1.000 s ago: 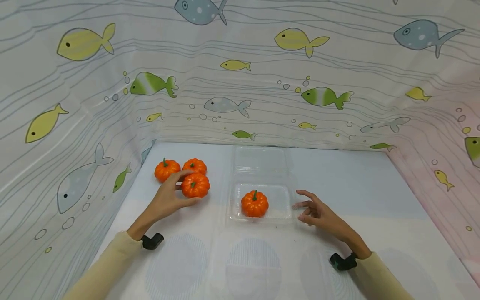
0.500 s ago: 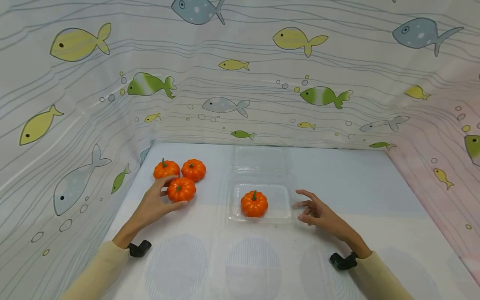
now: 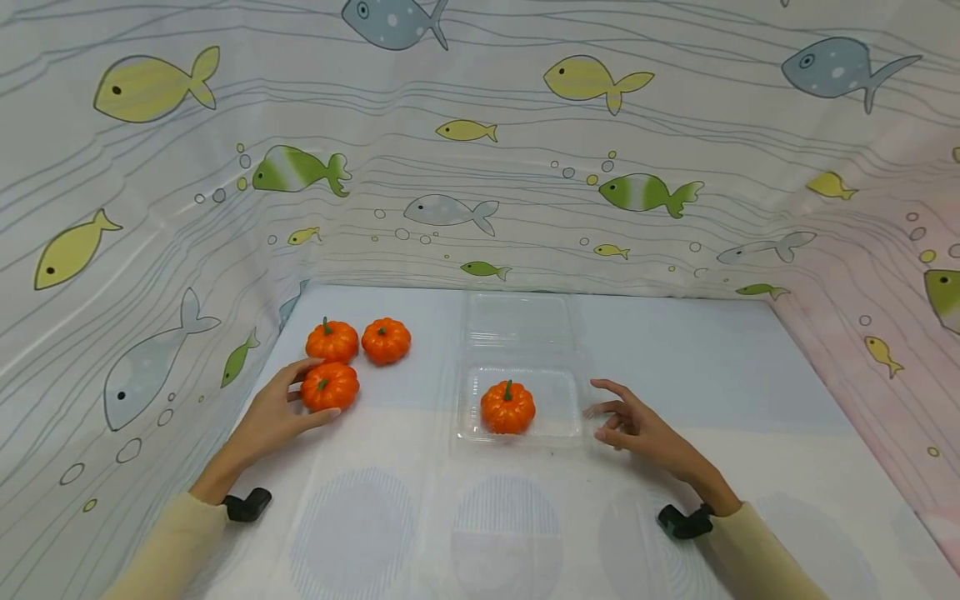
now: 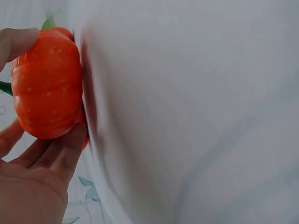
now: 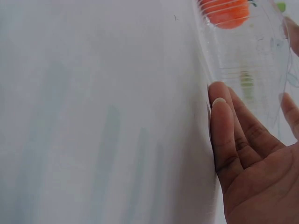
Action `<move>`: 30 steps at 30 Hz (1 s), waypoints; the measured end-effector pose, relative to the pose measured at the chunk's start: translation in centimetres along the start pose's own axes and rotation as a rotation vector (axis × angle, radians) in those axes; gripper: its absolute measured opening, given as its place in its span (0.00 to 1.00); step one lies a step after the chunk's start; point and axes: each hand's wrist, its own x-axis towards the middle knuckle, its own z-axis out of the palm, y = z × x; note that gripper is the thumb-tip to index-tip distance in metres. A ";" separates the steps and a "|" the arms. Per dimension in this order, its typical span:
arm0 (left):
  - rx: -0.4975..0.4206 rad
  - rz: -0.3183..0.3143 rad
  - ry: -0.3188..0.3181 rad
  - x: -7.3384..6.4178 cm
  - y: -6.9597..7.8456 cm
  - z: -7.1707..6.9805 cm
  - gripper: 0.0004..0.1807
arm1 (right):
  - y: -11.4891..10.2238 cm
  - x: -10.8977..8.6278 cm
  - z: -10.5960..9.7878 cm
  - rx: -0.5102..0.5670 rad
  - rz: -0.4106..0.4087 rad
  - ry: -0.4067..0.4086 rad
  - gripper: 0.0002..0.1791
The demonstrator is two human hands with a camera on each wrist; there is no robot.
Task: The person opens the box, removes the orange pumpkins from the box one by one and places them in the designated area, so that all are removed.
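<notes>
My left hand (image 3: 273, 421) holds a small orange toy pumpkin (image 3: 330, 387) at the table's left, thumb on one side and fingers on the other. In the left wrist view the pumpkin (image 4: 49, 86) lies close against the tabletop; whether it touches I cannot tell. Two similar pumpkins, one at the back left (image 3: 332, 342) and one to its right (image 3: 386, 341), stand just behind it. A clear plastic clamshell box (image 3: 558, 408) lies with its lid folded back, one pumpkin (image 3: 507, 408) inside on the left. Beside the box's right wall my right hand (image 3: 648, 433) rests with loosely bent fingers, holding nothing.
The clear lid (image 3: 519, 319) lies flat behind the box. A fish-patterned curtain (image 3: 450, 167) encloses the white table (image 3: 697, 358) at the back and both sides. Each wrist carries a small black camera (image 3: 249, 504).
My left hand has moved left and slightly toward me with its pumpkin, away from the back right pumpkin. The right hand and the box have stayed in place.
</notes>
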 end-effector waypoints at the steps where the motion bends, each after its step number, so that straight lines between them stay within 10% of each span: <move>1: 0.013 0.001 0.002 -0.1 -0.2 -0.2 0.50 | 0.0 0.0 0.0 -0.001 0.000 -0.001 0.44; 30: 0.057 -0.003 0.073 -0.1 0.0 -3.1 0.49 | 0.2 0.1 0.1 -0.018 -0.002 0.007 0.43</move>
